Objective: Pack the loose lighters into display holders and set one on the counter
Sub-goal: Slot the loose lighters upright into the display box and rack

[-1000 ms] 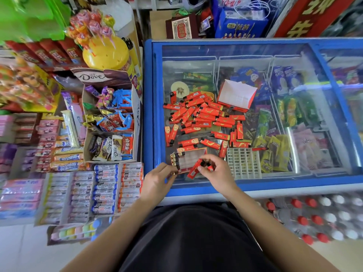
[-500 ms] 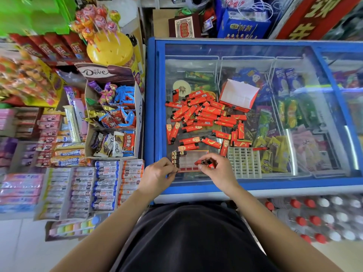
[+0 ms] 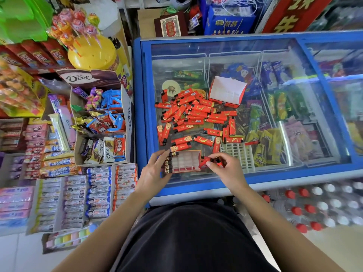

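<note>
Two holders lie on the freezer lid (image 3: 196, 178): a white holder (image 3: 237, 156) and a red holder (image 3: 186, 160), gripped by the left hand (image 3: 155, 173), with four or five lighters (image 3: 168, 162) in its left column. Beside it the right hand (image 3: 225, 169) pinches more; dozens of loose lighters (image 3: 196, 112) lie beyond.

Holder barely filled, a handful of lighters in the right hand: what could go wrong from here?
1. The right hand pinches several red plastic lighters at once; one may slip while another is fed into a slot.
2. The left hand grips the red cardboard display holder only at its filled left end; it could tilt and spill those lighters.
3. The pile of loose red lighters lies on the smooth glass freezer lid; a nudge might scatter some.
</note>
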`<state>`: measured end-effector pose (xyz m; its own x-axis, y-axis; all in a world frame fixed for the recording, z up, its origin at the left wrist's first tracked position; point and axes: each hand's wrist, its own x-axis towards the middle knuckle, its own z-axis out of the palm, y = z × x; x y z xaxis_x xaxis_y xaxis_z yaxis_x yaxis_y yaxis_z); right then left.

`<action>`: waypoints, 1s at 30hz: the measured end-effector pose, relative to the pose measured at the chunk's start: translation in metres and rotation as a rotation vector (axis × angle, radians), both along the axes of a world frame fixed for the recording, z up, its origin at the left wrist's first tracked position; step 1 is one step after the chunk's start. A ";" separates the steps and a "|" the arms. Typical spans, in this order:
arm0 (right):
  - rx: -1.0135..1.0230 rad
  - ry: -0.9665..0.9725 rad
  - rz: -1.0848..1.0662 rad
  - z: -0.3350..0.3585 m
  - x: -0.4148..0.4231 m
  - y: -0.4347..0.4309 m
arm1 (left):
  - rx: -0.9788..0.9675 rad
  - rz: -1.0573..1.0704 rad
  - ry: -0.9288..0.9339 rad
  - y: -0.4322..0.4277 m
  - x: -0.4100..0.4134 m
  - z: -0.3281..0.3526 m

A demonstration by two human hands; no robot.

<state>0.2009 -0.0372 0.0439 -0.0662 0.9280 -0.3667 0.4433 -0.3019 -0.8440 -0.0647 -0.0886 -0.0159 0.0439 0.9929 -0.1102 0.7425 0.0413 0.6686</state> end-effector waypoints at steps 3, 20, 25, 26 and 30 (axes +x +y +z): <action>0.007 0.039 -0.129 0.003 0.020 -0.003 | -0.031 -0.012 -0.057 0.008 0.001 0.002; -0.060 0.065 -0.609 -0.010 0.126 0.028 | -0.078 0.050 -0.170 0.023 0.017 0.006; -0.053 0.067 -0.557 -0.016 0.129 0.040 | -0.082 0.058 -0.165 0.022 0.017 0.007; -0.051 0.074 -0.564 -0.018 0.128 0.042 | -0.086 0.057 -0.163 0.022 0.017 0.007; -0.037 -0.001 -0.512 -0.018 0.128 0.047 | -0.087 0.052 -0.153 0.022 0.018 0.007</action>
<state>0.3291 0.0096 0.0257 0.3939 0.8277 -0.3997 0.2314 -0.5101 -0.8284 -0.0467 -0.0670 -0.0086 0.0156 0.9813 -0.1921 0.6274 0.1400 0.7660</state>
